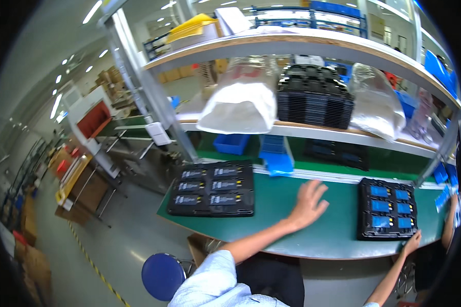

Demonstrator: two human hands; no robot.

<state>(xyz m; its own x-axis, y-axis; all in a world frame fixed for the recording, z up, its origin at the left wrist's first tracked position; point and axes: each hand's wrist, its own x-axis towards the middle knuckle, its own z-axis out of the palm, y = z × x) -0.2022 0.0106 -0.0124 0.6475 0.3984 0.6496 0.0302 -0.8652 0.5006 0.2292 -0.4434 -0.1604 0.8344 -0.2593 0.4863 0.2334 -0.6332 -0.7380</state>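
My left hand [308, 205] hovers over or rests on the green tabletop [271, 230], between two black trays. Its fingers are spread and nothing is in them. Off to the right, my right hand [412, 242] has its fingers on the near right corner of a black plastic tray [362, 217]. Several flat blue-topped pieces [380, 206] with small yellow marks lie in that tray's pockets. The other black tray [246, 207], at the left end of the table, carries several flat dark pieces [223, 184] with white print.
A shelf above the table holds a stack of black trays [315, 102] between a silvery bag [246, 97] and a clear plastic bag [376, 105]. Below it are a blue bin [231, 144] and blue sheets [277, 162]. A blue stool [163, 276] stands left. Another person's arm [451, 220] reaches in at right.
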